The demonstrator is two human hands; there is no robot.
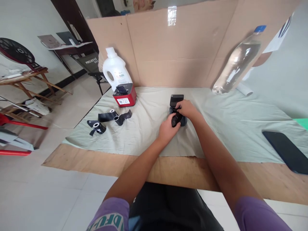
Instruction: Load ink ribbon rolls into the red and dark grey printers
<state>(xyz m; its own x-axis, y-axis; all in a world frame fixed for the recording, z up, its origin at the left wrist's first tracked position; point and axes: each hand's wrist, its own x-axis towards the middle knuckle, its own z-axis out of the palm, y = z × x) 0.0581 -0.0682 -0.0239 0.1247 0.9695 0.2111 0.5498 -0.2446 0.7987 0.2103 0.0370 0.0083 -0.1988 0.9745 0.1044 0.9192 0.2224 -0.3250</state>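
A small black printer with its lid up sits on the pale cloth near the middle of the table. My left hand is closed round a black roll at the printer's front. My right hand rests on top of the device, fingers curled on it just behind the roll. Three black rolls with loose tails lie on the cloth to the left. A red printer with its lid open stands beyond them.
A white detergent jug stands behind the red printer. A clear water bottle leans on the cardboard screen at the right. A black phone lies at the right edge. Wooden furniture stands on the floor at the left.
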